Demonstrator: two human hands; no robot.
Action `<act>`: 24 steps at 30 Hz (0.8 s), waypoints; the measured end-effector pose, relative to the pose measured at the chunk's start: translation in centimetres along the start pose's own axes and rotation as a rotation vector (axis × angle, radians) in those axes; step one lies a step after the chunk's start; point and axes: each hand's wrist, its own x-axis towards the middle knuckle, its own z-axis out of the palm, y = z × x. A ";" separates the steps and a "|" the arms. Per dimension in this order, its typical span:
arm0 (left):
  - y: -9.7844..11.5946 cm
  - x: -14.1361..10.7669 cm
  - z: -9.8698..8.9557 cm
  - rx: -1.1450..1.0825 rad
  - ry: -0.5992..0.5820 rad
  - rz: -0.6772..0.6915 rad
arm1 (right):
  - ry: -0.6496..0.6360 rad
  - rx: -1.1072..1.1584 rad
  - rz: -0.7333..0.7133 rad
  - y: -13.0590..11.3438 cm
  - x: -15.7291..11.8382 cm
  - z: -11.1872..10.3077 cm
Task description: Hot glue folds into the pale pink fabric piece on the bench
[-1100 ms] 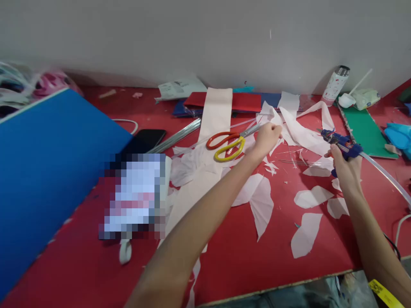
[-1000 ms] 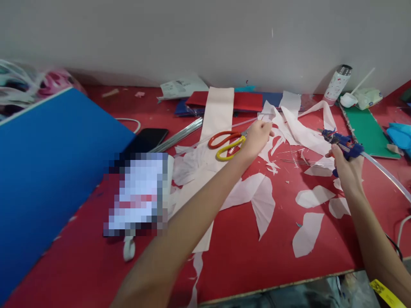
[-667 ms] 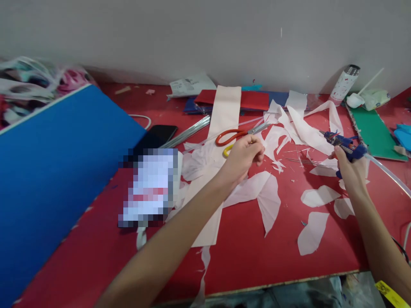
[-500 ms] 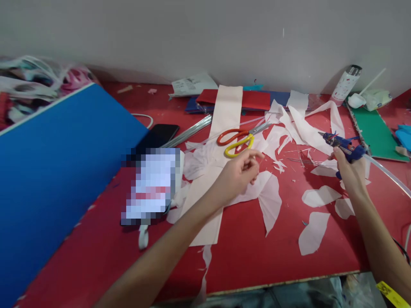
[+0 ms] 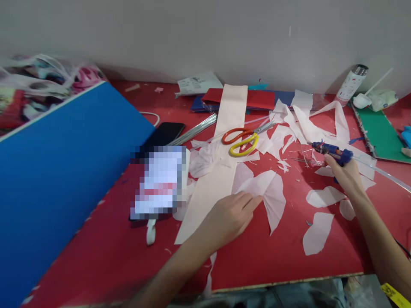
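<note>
My left hand (image 5: 233, 216) is closed at the gathered middle of a pale, fan-pleated piece (image 5: 272, 192) of thin paper or cloth that lies on the red table. Its fingertips are pressed together there, and the hand hides part of the piece. In my right hand (image 5: 345, 173) is a blue glue gun (image 5: 334, 152), with a clear glue stick (image 5: 380, 171) sticking out of its back and the nozzle pointing left. Scissors (image 5: 245, 141) with one red and one yellow handle lie beyond my left hand, across a long cream strip (image 5: 208, 192).
Pale cut petal shapes (image 5: 317, 233) and scraps (image 5: 282, 137) lie around my right hand, with thin wires (image 5: 305, 160) near the nozzle. A blue board (image 5: 70, 171) and phone with a blurred screen (image 5: 159, 184) are on the left. A bottle (image 5: 351, 85) and green board (image 5: 383, 132) stand back right.
My left hand has come down towards me from above the table and closed on the pleated piece. The glue gun in my right hand has shifted slightly left and down.
</note>
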 end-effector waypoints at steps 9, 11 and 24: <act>-0.2 0.0 0.1 0.094 0.099 -0.016 | 0.008 -0.021 -0.011 0.3 0.3 0.0; 0.0 0.0 0.0 0.068 0.082 -0.006 | 0.011 -0.020 -0.025 0.3 0.3 0.0; 0.1 0.0 0.4 0.163 0.092 0.024 | 0.013 0.039 0.005 0.4 0.1 0.1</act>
